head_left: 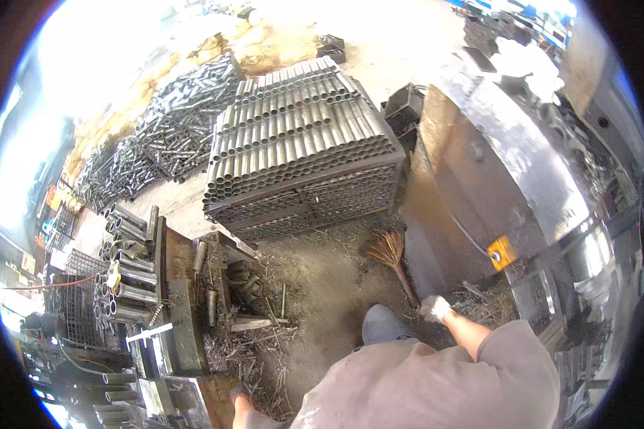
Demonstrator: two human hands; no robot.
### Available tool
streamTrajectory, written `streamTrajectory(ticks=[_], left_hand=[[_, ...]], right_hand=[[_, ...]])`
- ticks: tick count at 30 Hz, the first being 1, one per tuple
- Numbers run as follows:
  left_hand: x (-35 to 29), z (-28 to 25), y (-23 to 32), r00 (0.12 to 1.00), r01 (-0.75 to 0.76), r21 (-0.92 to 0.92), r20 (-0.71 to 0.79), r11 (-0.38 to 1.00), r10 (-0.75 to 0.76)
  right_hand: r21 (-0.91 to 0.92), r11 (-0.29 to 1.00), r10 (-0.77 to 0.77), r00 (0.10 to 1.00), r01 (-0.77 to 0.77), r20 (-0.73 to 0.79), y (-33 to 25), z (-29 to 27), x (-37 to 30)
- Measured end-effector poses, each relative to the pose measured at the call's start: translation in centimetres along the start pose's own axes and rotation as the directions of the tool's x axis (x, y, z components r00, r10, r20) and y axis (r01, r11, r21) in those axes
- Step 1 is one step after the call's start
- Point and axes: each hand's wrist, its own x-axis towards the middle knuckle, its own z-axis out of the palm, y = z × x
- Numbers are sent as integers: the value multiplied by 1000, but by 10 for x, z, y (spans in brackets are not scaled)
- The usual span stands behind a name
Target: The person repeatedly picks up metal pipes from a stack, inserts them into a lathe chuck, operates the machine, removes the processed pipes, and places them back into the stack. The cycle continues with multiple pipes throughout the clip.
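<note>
My right hand [434, 308], in a whitish glove, is closed round the handle end of a straw broom [388, 252]. The broom's brown bristles fan out and rest on the dirty floor, pointing away from me. Low on the left, my left hand [239, 395] is beside a wooden bench edge, next to metal shavings; it looks gloved, but its fingers are too small and dark to make out. Thin shavings [283, 343] and scraps lie over the floor between the bench and my body.
A metal crate [304, 207] stacked with tubes stands ahead. Behind it to the left is a heap of short tubes [157, 121]. More tubes [132, 275] lie on the left bench. A large machine panel [472, 193] with a yellow switch box [501, 253] borders the right.
</note>
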Motion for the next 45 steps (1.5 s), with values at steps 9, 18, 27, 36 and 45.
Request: streamTrajectory(ticks=[9,18,27,36,45], left_hand=[[-21,85,147,926,-185,-315,262,931,272],[-26,-93,323,934,-281,-508,49,814,353],[-16,-194,407,949,-221,-614,43,758,311],[-18,-156,399,902,39,-956,159,292,401],[-111,-180,350,872,374,-756,90,-537,481]], right_hand=[[645,711,593,732,-280,-336,34,-363,345],[227,622,783,601,-749,-162,195,-510,685],[347,705,709,617,-619,-341,249,-517,725],[984,-147,433,901,104,-31,173,-472,585],[756,631,-502,835,176,225,-180,-429,469]])
